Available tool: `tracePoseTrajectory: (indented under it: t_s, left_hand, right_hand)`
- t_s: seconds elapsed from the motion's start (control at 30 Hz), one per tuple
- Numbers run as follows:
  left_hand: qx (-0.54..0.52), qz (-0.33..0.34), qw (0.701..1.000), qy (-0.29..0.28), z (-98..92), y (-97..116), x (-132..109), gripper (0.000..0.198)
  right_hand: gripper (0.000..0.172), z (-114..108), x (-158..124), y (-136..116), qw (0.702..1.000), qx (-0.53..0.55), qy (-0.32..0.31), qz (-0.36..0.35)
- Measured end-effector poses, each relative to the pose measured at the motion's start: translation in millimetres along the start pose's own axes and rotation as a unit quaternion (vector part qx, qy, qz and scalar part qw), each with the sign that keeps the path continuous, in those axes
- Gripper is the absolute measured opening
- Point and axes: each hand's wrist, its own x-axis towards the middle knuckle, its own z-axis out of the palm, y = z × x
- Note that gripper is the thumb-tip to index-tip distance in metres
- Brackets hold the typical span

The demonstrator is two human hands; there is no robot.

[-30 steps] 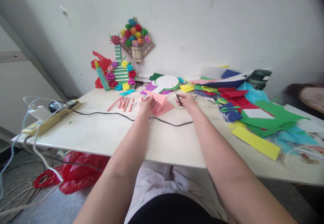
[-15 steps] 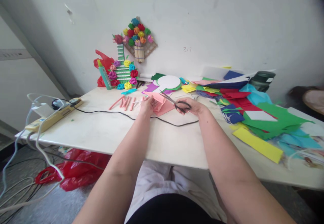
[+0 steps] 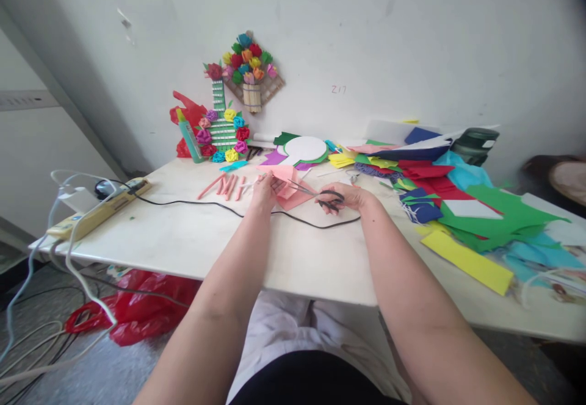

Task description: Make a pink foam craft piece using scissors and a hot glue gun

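My left hand is closed on a folded piece of pink paper. My right hand grips a pair of scissors by their black handles. The blades point left and lie against the pink paper; whether they are cutting into it I cannot tell. Several rolled pink strips lie on the table to the left of my left hand. Part of another pink sheet rests beneath the paper and blades.
A black cable crosses the table near my hands from a yellow power strip. Coloured paper scraps heap up on the right, with a dark bottle behind. A glue bottle and a flower-covered craft stand at the back left.
The scissors' blades have come closer together and lie lower across the pink paper. My left hand stays almost in place.
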Motion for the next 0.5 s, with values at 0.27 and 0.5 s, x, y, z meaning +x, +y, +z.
tracePoseTrajectory:
  t_s: [0.27, 0.5]
  left_hand:
    - [0.020, 0.000, 1.000, 0.009, 0.0, -1, 2, 0.014]
    - [0.014, -0.022, 1.000, 0.009, -0.4, -2, 3, 0.011]
  right_hand:
    - [0.037, 0, 4, 5, 1.000, -0.002, 0.013, -0.004]
    - [0.034, 0, 13, 12, 0.999, -0.019, 0.029, -0.025]
